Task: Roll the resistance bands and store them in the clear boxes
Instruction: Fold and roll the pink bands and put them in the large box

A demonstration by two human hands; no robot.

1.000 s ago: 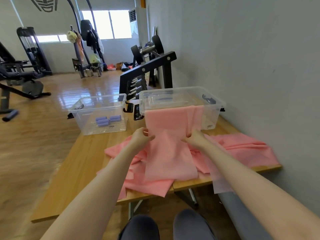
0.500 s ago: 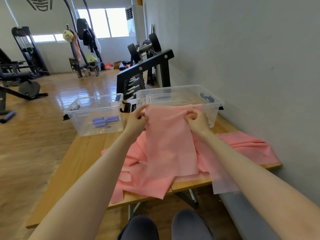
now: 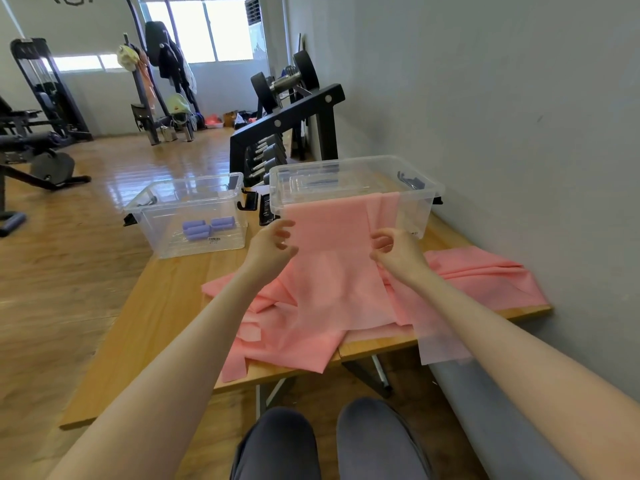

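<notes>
The long pink elastic resistance band (image 3: pixel 332 268) hangs over the near rim of the clear plastic storage box at 12 o'clock (image 3: pixel 424 202). Its upper end lies on that rim; its lower part drapes down the front wall onto a heap of loose pink resistance bands (image 3: pixel 485 275) spread over the wooden table top (image 3: pixel 166 306).

Left hand (image 3: pixel 268 245): located at the band's left edge, at 11 o'clock from the person's knees. Fingers are loosely curled with a gap between thumb and fingertips. Whether they touch the band cannot be told; no pinch is visible.

Right hand (image 3: pixel 398 249): located at the band's right edge, at 1 o'clock. Fingers are curled inward toward the palm next to a fold of the band. Whether they pinch the material cannot be told.

A second clear plastic storage box at 10 o'clock (image 3: pixel 145 216) stands just beside the first, on the same table. It contains three rolled purple resistance bands (image 3: pixel 204 226) lying close together on its floor.

A black dumbbell rack (image 3: pixel 287 123) stands beyond the table at 12 o'clock, against the grey wall (image 3: pixel 485 98).
</notes>
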